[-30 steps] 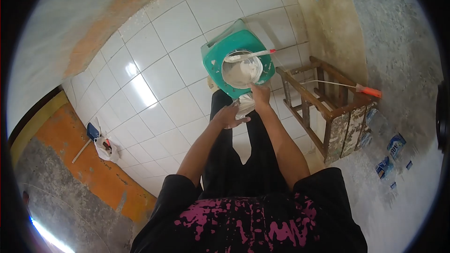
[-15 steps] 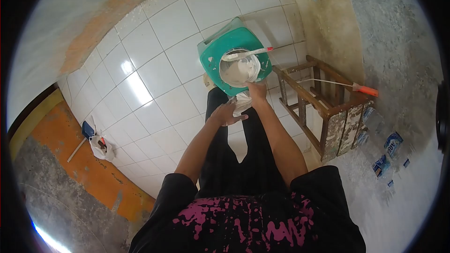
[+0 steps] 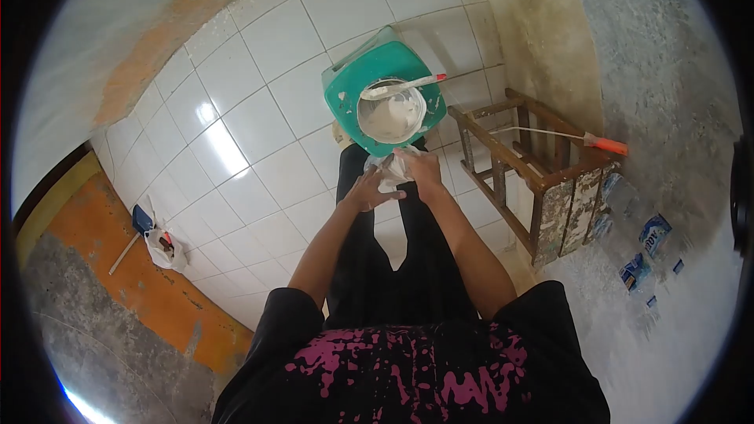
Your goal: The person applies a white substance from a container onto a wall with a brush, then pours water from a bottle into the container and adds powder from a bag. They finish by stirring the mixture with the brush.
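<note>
A green plastic stool (image 3: 345, 82) bears a round tub (image 3: 390, 119) with whitish paste inside. Across the tub's rim lies a putty-smeared tool (image 3: 404, 88) with a red end. Just below the stool's near edge, a crumpled whitish plastic bag (image 3: 390, 168) is between my hands. My right hand (image 3: 420, 169) is closed on the bag's right side. My left hand (image 3: 371, 191) is at its lower left, thumb stretched out and fingers apart, touching the bag.
A paint-stained wooden stool (image 3: 550, 180) lies on its side at the right, with an orange-handled roller (image 3: 605, 144) across it. Blue-labelled plastic packaging (image 3: 653, 234) is beyond. On the left are a white bag (image 3: 165, 249) and a blue dustpan (image 3: 142, 220).
My right hand has come away from the tub's near rim to the plastic bag below. My left hand's fingers have spread. The whole view has shifted slightly.
</note>
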Motion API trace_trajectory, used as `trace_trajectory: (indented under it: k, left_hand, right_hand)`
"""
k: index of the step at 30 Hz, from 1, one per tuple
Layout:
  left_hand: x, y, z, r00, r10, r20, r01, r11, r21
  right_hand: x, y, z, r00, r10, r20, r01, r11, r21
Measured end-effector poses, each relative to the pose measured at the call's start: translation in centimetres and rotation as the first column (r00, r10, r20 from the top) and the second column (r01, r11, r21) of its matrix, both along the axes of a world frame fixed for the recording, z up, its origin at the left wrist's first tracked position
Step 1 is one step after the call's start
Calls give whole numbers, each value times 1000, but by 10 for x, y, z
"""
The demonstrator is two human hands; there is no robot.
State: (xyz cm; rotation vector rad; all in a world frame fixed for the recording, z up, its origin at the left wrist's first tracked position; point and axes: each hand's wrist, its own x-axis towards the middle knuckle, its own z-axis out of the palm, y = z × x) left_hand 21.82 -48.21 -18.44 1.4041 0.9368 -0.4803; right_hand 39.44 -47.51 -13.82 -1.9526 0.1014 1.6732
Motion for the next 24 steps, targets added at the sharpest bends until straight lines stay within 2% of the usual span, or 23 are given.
trace_trajectory:
  k: [1, 2, 3, 4, 5, 6, 7, 8, 10, 11, 14, 16, 17, 19, 20, 22, 24]
  left_hand:
    - [-4, -11, -16, 1000, -1, 0, 1, 1000, 0]
    - [-7, -22, -35, 916, 348, 198, -317, 933, -172]
    - [-9, -31, -47, 680, 664, 312, -545, 742, -391]
    - [-7, -20, -28, 680, 663, 314, -545, 743, -388]
    - [-8, -12, -5, 513, 851, 108, -634, 461, -621]
    - [-6, -2, 20, 334, 930, -154, -647, 107, -755]
    - [-7, 1, 30, 283, 942, -178, -596, 27, -802]
    - [-7, 2, 35, 283, 942, -179, -600, 29, -800]
    - [-7, 1, 40, 147, 961, -233, -322, -176, -930]
    - [-6, 0, 43, 154, 960, -233, -322, -174, -931]
    - [5, 2, 45, 184, 953, -240, -314, -175, -933]
    - [9, 0, 38, 280, 932, -230, -472, -75, -879]
    - [10, -2, 34, 284, 931, -228, -469, -73, -880]
    - [8, -10, 16, 364, 895, -258, -607, 18, -795]
    - [9, -15, 8, 371, 894, -252, -603, 26, -797]
    - [15, -26, 3, 235, 933, -274, -725, -19, -689]
    - [21, -28, 0, 256, 929, -268, -753, 18, -658]
  right_hand:
    - [-1, -3, 5, 997, -56, -43, 58, 998, 33]
    - [0, -7, 10, 998, -55, -44, 57, 998, 36]
    - [2, -10, 20, 998, -60, -35, 61, 997, 48]
    - [5, -13, 25, 998, -66, -26, 67, 996, 63]
    - [9, -16, 28, 997, -67, -27, 69, 996, 64]
    - [14, -20, 30, 995, -103, -14, 104, 992, 73]
    - [19, -22, 34, 990, -138, -1, 138, 987, 82]
    - [24, -25, 39, 990, -139, -6, 139, 987, 82]
    - [36, -17, 65, 973, -228, -25, 229, 960, 162]
    - [45, -18, 74, 963, -260, -70, 269, 946, 181]
    - [67, -22, 96, 972, -236, -14, 235, 953, 193]
    - [78, -19, 121, 962, -267, 54, 249, 943, 219]
    - [89, -20, 135, 959, -274, 77, 242, 927, 286]
    - [111, -21, 163, 953, -286, 101, 234, 904, 357]
    - [122, -21, 178, 932, -349, 97, 300, 895, 331]
    - [145, -34, 202, 903, -418, 104, 370, 876, 309]
    - [165, -50, 222, 893, -430, 136, 344, 844, 411]
